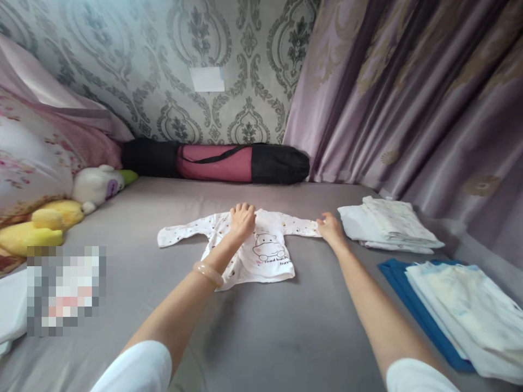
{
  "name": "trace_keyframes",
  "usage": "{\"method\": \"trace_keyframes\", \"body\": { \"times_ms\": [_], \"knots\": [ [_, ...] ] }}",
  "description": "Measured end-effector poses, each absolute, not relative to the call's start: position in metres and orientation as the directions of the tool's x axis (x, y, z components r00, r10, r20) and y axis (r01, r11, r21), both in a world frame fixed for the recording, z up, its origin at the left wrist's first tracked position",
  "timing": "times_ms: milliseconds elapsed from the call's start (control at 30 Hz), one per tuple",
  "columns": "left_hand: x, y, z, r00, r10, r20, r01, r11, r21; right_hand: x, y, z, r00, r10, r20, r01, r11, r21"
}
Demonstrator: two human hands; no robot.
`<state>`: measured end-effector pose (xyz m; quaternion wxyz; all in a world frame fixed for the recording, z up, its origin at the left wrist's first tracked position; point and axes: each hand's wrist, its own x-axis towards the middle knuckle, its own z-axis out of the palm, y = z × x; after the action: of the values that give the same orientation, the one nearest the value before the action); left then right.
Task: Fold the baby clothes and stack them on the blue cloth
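A small white baby shirt lies spread on the grey bed sheet, with a printed cartoon animal on its front and spotted long sleeves. Its sleeves stretch out to either side. My left hand rests on the upper chest near the neckline, its fingers bent and closed on the fabric; the fingertips are partly hidden. At the end of the right-hand sleeve, my right hand pinches the cuff between thumb and fingers. A pale bangle circles my left wrist.
Folded white clothes are stacked at the right, and nearer lies another pile over blue fabric. A black and maroon roll bag lies along the wall. Plush toys and a blurred-out patch are at left.
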<state>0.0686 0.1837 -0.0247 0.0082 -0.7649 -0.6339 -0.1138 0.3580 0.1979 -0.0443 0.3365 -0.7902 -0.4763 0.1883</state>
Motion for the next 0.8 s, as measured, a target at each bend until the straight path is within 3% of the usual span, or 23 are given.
{"method": "trace_keyframes", "body": {
  "times_ms": [67,167,467,600,800],
  "knots": [
    [0.080,0.184,-0.031,0.285,0.936,0.206,0.933,-0.320,0.163,0.357,0.208,-0.034,0.542,0.840,-0.032,0.488,-0.346,-0.801],
    [0.100,0.180,-0.048,0.416,0.897,0.150,0.878,-0.439,0.192,0.347,0.223,-0.015,0.528,0.847,-0.054,0.418,-0.315,-0.852],
    [0.117,0.167,-0.070,0.379,0.917,0.122,0.908,-0.394,0.141,0.251,0.234,0.031,0.237,0.968,0.075,0.150,0.040,-0.988],
    [0.118,0.169,-0.061,0.386,0.918,0.093,0.908,-0.396,0.139,0.202,0.231,0.021,0.104,0.991,0.087,0.244,0.059,-0.968],
    [0.114,0.160,-0.053,0.409,0.910,0.062,0.900,-0.414,0.140,0.165,0.238,-0.010,0.043,0.998,0.055,0.495,0.026,-0.868]
  ]
}}
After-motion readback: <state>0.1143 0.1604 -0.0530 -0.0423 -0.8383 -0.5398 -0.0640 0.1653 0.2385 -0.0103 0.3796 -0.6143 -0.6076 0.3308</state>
